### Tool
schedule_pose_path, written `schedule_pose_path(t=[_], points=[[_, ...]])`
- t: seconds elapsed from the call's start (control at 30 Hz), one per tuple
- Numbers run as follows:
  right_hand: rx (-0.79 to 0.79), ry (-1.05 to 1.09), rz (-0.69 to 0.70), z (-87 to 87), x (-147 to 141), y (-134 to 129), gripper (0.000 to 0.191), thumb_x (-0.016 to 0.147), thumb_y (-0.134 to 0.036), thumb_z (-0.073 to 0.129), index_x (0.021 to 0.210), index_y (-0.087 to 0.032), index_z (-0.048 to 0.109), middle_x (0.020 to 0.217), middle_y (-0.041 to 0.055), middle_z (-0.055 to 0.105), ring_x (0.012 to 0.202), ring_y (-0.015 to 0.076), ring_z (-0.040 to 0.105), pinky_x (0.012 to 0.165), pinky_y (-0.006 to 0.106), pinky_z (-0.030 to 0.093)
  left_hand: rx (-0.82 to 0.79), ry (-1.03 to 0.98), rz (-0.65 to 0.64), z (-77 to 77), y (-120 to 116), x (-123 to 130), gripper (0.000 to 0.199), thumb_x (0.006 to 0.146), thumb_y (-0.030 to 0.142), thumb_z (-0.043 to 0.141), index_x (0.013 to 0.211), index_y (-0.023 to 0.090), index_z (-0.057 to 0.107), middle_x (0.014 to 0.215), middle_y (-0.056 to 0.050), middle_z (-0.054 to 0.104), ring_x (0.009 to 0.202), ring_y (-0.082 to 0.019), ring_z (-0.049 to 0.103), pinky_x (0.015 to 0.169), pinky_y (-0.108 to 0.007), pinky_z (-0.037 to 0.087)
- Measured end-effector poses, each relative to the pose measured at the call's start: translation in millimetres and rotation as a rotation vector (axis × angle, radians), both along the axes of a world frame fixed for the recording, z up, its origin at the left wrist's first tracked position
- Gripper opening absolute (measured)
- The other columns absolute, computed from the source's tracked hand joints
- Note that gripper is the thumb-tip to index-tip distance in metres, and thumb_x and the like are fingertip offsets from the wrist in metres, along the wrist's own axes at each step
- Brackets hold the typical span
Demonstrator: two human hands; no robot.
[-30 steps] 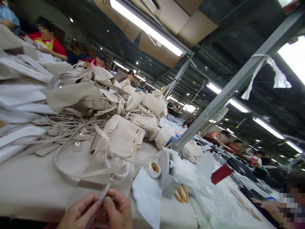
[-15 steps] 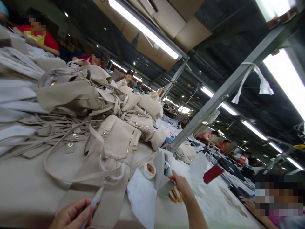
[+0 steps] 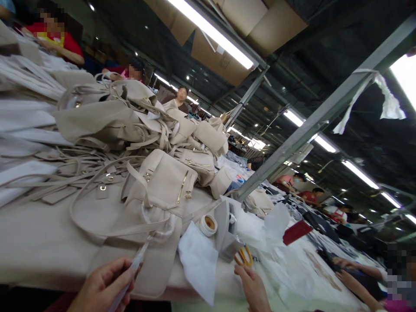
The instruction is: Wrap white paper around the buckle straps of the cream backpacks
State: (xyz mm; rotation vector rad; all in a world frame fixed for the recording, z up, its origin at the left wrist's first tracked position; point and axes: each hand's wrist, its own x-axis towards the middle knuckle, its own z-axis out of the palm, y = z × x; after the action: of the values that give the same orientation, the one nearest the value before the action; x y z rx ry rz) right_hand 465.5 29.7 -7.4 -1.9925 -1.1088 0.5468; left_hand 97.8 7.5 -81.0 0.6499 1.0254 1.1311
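Note:
My left hand (image 3: pixel 105 281) is closed around a slim, pale, pen-like tool (image 3: pixel 131 271), its tip pointing at the strap of a beige backpack (image 3: pixel 170 180). That backpack lies on the table with a gold zipper showing and its flap spread toward me. My right hand (image 3: pixel 251 284) has its fingers drawn together at the table's front edge; anything between them is too small to make out. Just beyond those fingertips are orange-handled scissors (image 3: pixel 243 256), beside a grey tape dispenser (image 3: pixel 224 229). A roll of tape (image 3: pixel 208 225) and a white sheet (image 3: pixel 199 260) lie left of the dispenser.
A heap of beige bags (image 3: pixel 104 121) rises behind, with loose straps (image 3: pixel 74 173) at left. A slanted metal post (image 3: pixel 292 143) crosses the right side. A red booklet (image 3: pixel 296 232) rests among plastic sheets. A co-worker's hands (image 3: pixel 346 268) are at far right.
My right hand has drawn back from the tape dispenser toward the table's front edge, its fingers closing. My left hand still holds the tool near the strap. The view has shifted slightly.

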Motion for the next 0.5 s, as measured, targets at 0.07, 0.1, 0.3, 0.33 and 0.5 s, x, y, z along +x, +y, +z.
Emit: schedule_pose_path(t=[0.07, 0.1, 0.3, 0.33, 0.5], points=[[0.010, 0.051, 0.050, -2.1, -14, -9, 0.035, 0.057, -0.056, 0.071, 0.053, -0.022, 0.070, 0.068, 0.0076, 0.069, 0.079, 0.0291, 0.058, 0.073, 0.037, 0.042, 0.034, 0.054, 0.021, 5.0, -4, 1, 0.048, 0.063, 0.064, 0.077, 0.071, 0.018, 0.065, 0.054, 0.004, 0.053, 0.047, -0.009, 0.047, 0.043, -0.017, 0.035], [0.009, 0.109, 0.107, 0.2, -26, -13, 0.036, 0.058, -0.058, 0.073, 0.057, -0.022, 0.071, 0.069, 0.0063, 0.068, 0.077, 0.0264, 0.057, 0.071, 0.034, 0.042, 0.059, 0.089, 0.027, 8.3, -7, 1, 0.044, 0.068, 0.061, 0.074, 0.071, 0.018, 0.065, 0.055, 0.004, 0.052, 0.048, -0.009, 0.046, 0.044, -0.017, 0.035], [-0.279, 0.661, 0.785, 20.9, -154, -17, 0.045, 0.073, -0.061, 0.073, 0.065, -0.017, 0.064, 0.052, -0.0036, 0.048, 0.050, 0.0093, 0.036, 0.050, 0.024, 0.025, 0.241, 0.405, 0.001, 24.6, -17, 0, 0.032, 0.086, 0.045, 0.056, 0.078, 0.017, 0.069, 0.061, 0.000, 0.058, 0.056, -0.014, 0.053, 0.053, -0.022, 0.040], [-0.327, 0.706, 0.834, 20.9, -175, -16, 0.045, 0.073, -0.061, 0.072, 0.064, -0.017, 0.062, 0.051, -0.0048, 0.047, 0.048, 0.0080, 0.033, 0.048, 0.023, 0.021, 0.279, 0.457, 0.005, 27.0, -18, -2, 0.031, 0.087, 0.042, 0.055, 0.079, 0.017, 0.071, 0.064, -0.001, 0.062, 0.061, -0.016, 0.057, 0.058, -0.023, 0.043], [-0.336, 0.557, 0.865, 10.5, -228, 4, 0.038, 0.074, -0.051, 0.068, 0.060, -0.019, 0.055, 0.050, -0.0075, 0.039, 0.049, 0.0080, 0.028, 0.048, 0.023, 0.017, 0.426, 0.600, 0.017, 36.0, -24, -9, 0.025, 0.090, 0.032, 0.052, 0.089, 0.020, 0.074, 0.088, -0.003, 0.075, 0.085, -0.021, 0.067, 0.078, -0.025, 0.047]])
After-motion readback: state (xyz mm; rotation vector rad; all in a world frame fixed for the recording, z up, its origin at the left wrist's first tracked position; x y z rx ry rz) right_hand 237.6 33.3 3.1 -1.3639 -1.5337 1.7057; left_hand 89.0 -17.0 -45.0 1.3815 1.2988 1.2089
